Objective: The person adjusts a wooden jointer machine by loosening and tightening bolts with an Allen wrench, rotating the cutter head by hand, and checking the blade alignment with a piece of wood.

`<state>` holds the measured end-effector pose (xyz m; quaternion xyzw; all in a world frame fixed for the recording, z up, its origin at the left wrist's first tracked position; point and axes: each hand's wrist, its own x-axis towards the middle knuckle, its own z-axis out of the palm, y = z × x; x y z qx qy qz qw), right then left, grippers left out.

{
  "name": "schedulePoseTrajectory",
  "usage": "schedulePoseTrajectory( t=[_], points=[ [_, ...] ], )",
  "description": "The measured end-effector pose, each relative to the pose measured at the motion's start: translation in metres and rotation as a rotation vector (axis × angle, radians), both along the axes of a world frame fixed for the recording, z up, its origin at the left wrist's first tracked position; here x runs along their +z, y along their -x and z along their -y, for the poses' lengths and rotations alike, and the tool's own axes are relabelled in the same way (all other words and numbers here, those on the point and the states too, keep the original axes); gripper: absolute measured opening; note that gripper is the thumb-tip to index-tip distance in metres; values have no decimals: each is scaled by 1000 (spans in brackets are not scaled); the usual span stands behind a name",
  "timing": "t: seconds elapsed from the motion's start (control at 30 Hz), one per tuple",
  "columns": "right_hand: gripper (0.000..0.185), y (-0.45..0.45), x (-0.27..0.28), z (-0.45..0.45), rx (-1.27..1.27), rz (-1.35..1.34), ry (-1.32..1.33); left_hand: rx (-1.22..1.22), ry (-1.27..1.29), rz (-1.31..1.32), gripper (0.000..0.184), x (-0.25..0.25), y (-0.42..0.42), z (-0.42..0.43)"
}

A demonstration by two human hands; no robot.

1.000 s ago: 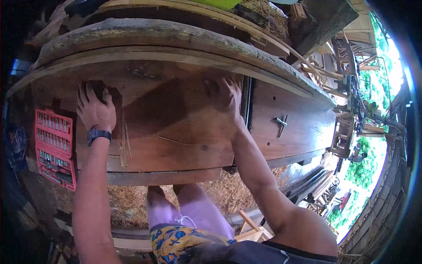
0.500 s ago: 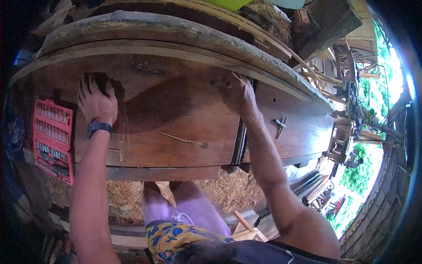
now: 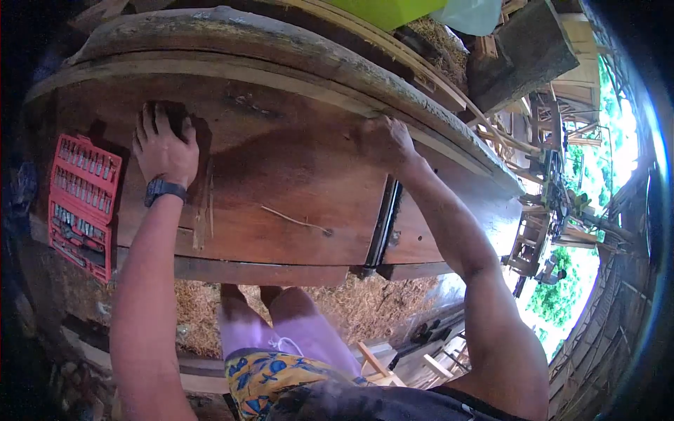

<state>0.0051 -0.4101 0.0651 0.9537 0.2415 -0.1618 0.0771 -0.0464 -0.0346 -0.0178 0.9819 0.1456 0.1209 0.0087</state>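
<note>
My left hand (image 3: pixel 167 149) lies flat on the brown wooden panel (image 3: pixel 281 182), fingers spread, with a dark watch on the wrist. Left of it is an open red socket set case (image 3: pixel 83 203). My right hand (image 3: pixel 390 144) is closed near the panel's far edge, above the dark metal strip (image 3: pixel 384 223); what it holds, if anything, is too small to make out. A thin curved stick or cord (image 3: pixel 291 219) lies on the panel between my hands.
A rough-edged log (image 3: pixel 281 45) runs along the far side. A thick timber block (image 3: pixel 523 59) and a green object (image 3: pixel 386 10) are beyond it. Wood shavings (image 3: pixel 379 305) cover the ground below. Wooden frames stand at the right.
My right hand has closed and moved along the far edge, and its forearm now covers where the T-shaped metal tool lay. My left hand stays flat; the view has shifted slightly.
</note>
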Motion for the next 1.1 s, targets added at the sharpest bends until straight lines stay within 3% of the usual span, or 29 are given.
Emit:
schedulePoseTrajectory(
  t=[0.1,0.2,0.3,0.4,0.6,0.7,0.8,0.9,1.1],
  points=[
    [32,10,8,-3,-38,116,-136,-5,36,-2,63,5,1,1],
    [39,9,7,2,109,172,-136,-13,15,23,64,3,1,1],
    [42,-2,16,-10,-53,-154,175,-19,10,25,64,2,1,1],
    [42,-5,17,-18,-95,-160,224,-14,36,24,64,3,0,1],
    [40,-3,16,-7,29,-130,72,0,12,17,64,2,0,1],
    [42,-9,18,-13,14,-217,203,-14,22,19,64,2,0,0],
    [44,-12,4,-7,55,-97,106,-4,38,25,64,1,0,1],
    [46,-12,9,-6,-63,-215,45,-8,31,21,64,0,0,1],
    [41,17,46,41,-158,-116,-3,-1,29,4,65,0,0,0]
  ],
)
